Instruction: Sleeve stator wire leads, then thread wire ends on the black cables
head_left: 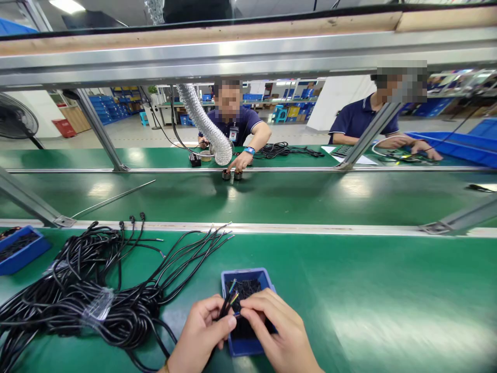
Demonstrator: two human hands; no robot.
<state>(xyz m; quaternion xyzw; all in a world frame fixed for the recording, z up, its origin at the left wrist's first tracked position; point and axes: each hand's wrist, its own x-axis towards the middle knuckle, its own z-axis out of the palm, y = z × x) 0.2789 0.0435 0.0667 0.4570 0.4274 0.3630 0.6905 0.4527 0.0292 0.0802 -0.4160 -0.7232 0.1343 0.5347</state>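
My left hand (207, 327) is closed around a few black cables (225, 304), whose stripped ends show thin coloured wires pointing up. Beside it my right hand (275, 324) pinches at those wire ends with thumb and forefinger; what sits between these fingertips is too small to make out. Both hands are over a small blue bin (248, 348) filled with small black pieces. Left of my hands lies a big heap of coiled black cables (128, 316), partly wrapped in clear plastic, its loose ends fanning toward the middle.
At the left edge stands another blue bin (23, 251) with dark parts. A thin metal rod (114, 198) lies beyond the white rail. Metal struts (458, 215) slant down to the bench. Across it, one co-worker touches two small round parts (232, 175); another handles a pale cable.
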